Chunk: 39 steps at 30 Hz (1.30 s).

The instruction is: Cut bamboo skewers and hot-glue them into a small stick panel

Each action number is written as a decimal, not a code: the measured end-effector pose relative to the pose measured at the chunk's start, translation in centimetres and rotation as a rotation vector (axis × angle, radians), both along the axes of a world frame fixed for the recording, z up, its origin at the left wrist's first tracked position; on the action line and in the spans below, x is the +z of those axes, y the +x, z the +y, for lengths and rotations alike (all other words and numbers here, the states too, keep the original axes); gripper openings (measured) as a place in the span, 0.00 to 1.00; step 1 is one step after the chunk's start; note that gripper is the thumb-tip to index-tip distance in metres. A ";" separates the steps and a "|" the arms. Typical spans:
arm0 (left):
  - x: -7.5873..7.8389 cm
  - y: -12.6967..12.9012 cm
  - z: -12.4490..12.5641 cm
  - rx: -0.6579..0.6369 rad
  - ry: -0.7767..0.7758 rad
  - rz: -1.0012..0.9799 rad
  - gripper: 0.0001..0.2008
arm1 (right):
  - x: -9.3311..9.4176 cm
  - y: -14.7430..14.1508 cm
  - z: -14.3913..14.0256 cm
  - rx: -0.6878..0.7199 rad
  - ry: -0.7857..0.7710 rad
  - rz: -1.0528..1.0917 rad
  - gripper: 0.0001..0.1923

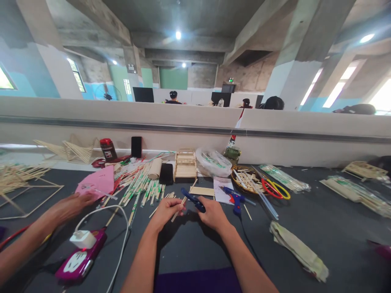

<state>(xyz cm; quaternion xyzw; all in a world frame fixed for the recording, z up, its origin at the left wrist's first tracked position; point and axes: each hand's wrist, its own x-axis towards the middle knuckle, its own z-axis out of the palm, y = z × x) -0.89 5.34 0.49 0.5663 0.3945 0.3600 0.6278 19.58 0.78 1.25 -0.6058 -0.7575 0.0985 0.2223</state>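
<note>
My left hand (167, 212) is closed round a thin wooden stick (193, 185), which slants up and away from my fingers. My right hand (212, 212) grips a dark blue pliers-like cutter (193, 199). The tool's head is up against the stick, just above my left fingertips; whether its jaws are closed cannot be made out. Beyond my hands a small wooden stick model (185, 165) stands near the partition, with a flat strip of joined sticks (202, 191) in front of it. A blue glue gun (236, 199) lies right of my right hand.
At left, another person's hand (81, 198) touches pink paper (97, 183). Wrapped chopsticks (143, 183) spread in the middle left. A purple power strip (81, 260) has a charger and looping white cable. Right are a stick-filled basket (247, 179), red-and-yellow-handled scissors (276, 190) and a glove (299, 252).
</note>
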 end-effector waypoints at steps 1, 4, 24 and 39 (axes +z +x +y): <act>0.0 0.3 -0.1 0.026 -0.010 -0.007 0.13 | 0.1 -0.2 -0.1 -0.060 -0.024 -0.006 0.12; 0.0 1.1 -0.3 0.107 -0.001 -0.036 0.15 | 0.0 -0.7 -0.1 -0.204 -0.114 -0.004 0.15; -1.5 3.0 -0.2 0.355 -0.047 -0.042 0.14 | -0.4 -0.8 3.5 -0.118 -0.319 0.067 0.13; -1.4 2.8 -0.4 0.351 -0.043 -0.030 0.15 | -0.3 -1.0 3.4 -0.144 -0.331 -0.011 0.13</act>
